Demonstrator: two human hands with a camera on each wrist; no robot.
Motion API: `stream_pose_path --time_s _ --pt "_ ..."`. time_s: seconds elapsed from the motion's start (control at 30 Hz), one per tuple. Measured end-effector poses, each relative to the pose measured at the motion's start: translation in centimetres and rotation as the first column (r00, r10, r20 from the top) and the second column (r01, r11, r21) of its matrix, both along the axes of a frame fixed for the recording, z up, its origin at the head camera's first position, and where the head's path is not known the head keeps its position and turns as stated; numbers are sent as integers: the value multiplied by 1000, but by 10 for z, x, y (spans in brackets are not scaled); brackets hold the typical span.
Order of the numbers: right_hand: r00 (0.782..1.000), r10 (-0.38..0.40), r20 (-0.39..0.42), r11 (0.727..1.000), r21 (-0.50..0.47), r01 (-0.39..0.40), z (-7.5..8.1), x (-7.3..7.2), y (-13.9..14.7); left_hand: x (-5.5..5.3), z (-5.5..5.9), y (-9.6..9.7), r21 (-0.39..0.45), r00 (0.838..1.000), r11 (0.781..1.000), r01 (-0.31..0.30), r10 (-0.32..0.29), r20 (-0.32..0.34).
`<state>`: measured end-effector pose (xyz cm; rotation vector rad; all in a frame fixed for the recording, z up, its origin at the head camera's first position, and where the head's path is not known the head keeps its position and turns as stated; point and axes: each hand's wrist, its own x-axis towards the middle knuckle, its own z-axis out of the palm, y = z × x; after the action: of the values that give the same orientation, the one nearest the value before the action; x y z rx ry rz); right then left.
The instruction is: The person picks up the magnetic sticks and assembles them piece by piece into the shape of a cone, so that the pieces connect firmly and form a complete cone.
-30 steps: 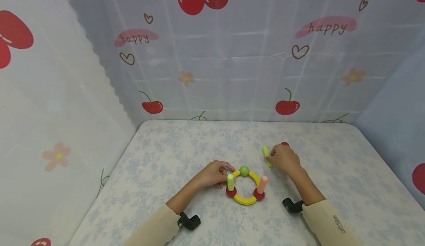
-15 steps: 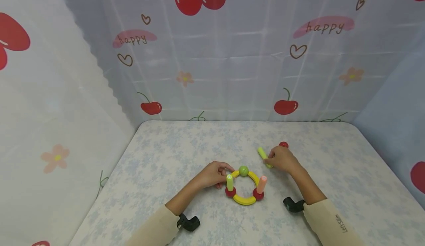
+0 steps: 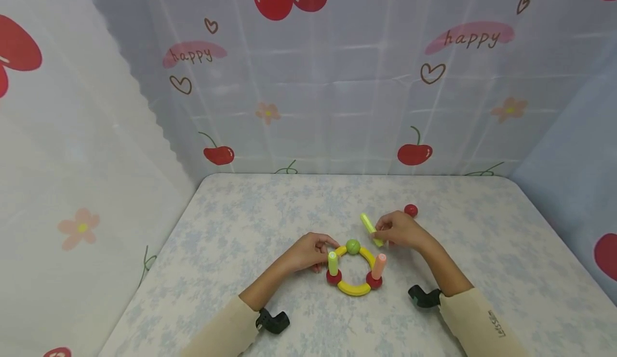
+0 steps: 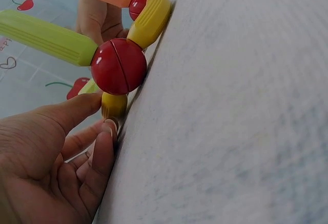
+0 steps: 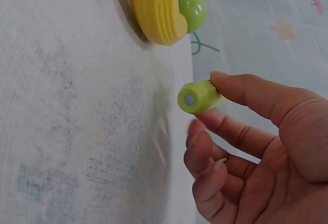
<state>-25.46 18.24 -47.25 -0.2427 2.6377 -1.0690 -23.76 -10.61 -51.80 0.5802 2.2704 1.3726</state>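
A ring of yellow curved rods (image 3: 354,289) joined by balls lies on the table. Upright on its two red balls (image 3: 334,276) stand a light green rod (image 3: 333,264) and an orange rod (image 3: 380,266); a green ball (image 3: 353,247) is at its far side. My left hand (image 3: 306,252) pinches the ring's left yellow curved rod (image 4: 114,105) between thumb and fingers. Beyond the ring on the right, my right hand (image 3: 400,231) pinches another light green rod (image 3: 368,224) near one end. A grey disc shows in that rod's end (image 5: 189,100) in the right wrist view.
A loose red ball (image 3: 411,210) lies just behind my right hand. The patterned table (image 3: 270,207) ends at a cherry-print curtain (image 3: 332,121) at the back. Black wrist cameras (image 3: 273,321) jut out from both sleeves.
My right hand has moved left toward the ring with the light green rod, leaving the loose red ball more exposed. My left hand stays on the ring.
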Motion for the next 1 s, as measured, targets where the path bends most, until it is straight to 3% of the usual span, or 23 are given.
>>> stream_pose_path --time_s 0.3,0.63,1.0 --pt "996 88 -34 992 -88 -91 5 1 -2 0 -2 0 5 1000 1000 -2 2 -3" --pt "959 243 -144 950 -164 -266 10 3 -4 -1 0 1 14 1000 1000 -8 8 9" --pt "943 262 -205 936 -183 -300 17 11 -13 -1 -1 1 0 1000 1000 -16 16 24"
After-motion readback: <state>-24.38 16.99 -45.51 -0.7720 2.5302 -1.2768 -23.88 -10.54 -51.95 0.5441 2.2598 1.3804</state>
